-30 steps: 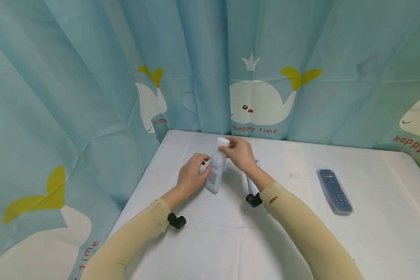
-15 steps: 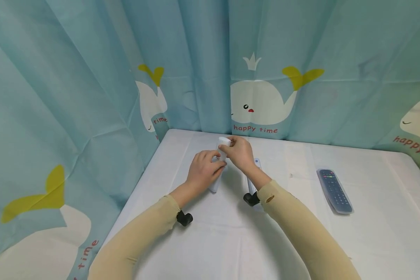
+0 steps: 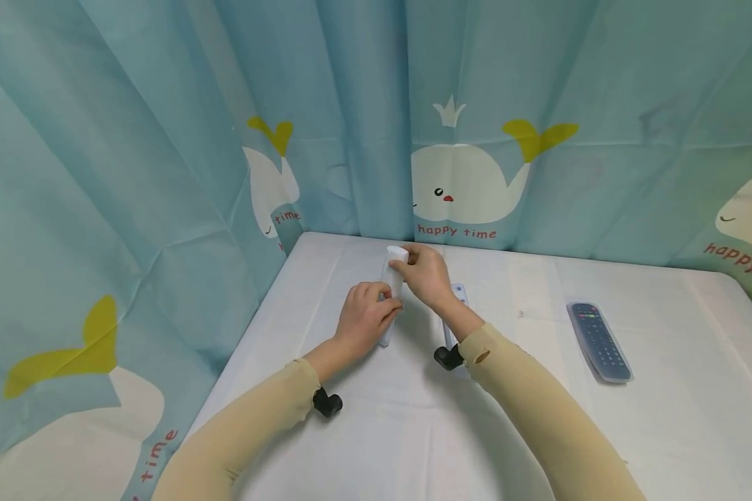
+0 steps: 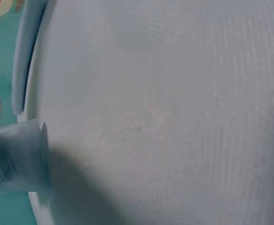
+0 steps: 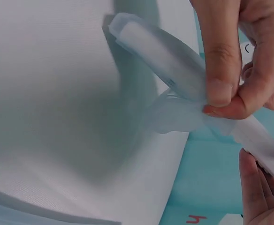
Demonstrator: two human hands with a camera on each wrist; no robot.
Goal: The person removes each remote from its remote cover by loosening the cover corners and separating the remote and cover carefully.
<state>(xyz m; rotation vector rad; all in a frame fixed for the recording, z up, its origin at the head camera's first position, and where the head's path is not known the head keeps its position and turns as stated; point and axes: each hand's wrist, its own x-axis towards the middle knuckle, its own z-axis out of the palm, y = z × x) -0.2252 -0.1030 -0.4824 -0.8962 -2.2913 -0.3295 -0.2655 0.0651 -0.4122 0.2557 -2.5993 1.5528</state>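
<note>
A white remote control (image 3: 396, 255) stands tilted over the table's left part, partly inside a translucent cover (image 3: 385, 339). My right hand (image 3: 427, 273) pinches its bare upper end. My left hand (image 3: 365, 316) pinches the cover around the middle. In the right wrist view, the left hand (image 5: 224, 61) has thumb and finger on the bunched cover (image 5: 160, 56). There, the right hand (image 5: 256, 192), partly out of frame, holds the white remote end (image 5: 261, 143). The left wrist view shows only the cover's lower end (image 4: 19, 161) at its left edge.
Another white remote (image 3: 459, 292) lies on the table, partly hidden behind the right forearm. A dark blue remote (image 3: 599, 341) in a clear cover lies farther right. The table (image 3: 376, 431) has a white cloth. Blue curtains (image 3: 363, 139) hang behind and at the left.
My left hand has moved right from beside the cover, and its fingers now pinch the cover. The right hand stays at the remote's upper end.
</note>
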